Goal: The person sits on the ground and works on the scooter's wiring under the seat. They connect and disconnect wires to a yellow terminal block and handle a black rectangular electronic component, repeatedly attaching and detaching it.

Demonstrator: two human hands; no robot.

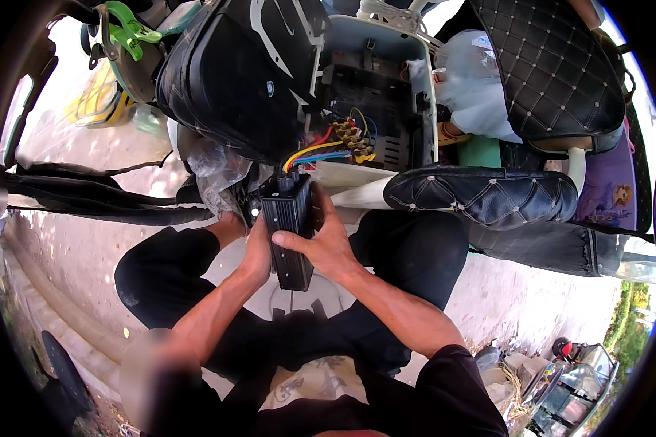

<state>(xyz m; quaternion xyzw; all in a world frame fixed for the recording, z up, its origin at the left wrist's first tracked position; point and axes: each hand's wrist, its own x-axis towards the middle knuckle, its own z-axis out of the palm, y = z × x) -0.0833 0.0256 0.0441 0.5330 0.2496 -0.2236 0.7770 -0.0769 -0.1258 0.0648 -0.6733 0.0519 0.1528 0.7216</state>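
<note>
A black finned motor controller [290,268] stands upright between my hands, above my lap. My left hand [256,246] presses along its left side, its fingers partly hidden behind it. On the other side my right hand [326,244] grips the controller, with the thumb across its front face. Thick yellow, blue and red wires [315,151] run from its top end to a terminal block [357,138]. That block sits in the open under-seat compartment [426,95] of a light-coloured vehicle.
A raised black seat [219,80] leans left of the compartment. To the right are a quilted black backrest [554,65] and a padded armrest [481,193]. Green clamps [129,30] hang at upper left. Parts and a cart [572,393] lie at lower right.
</note>
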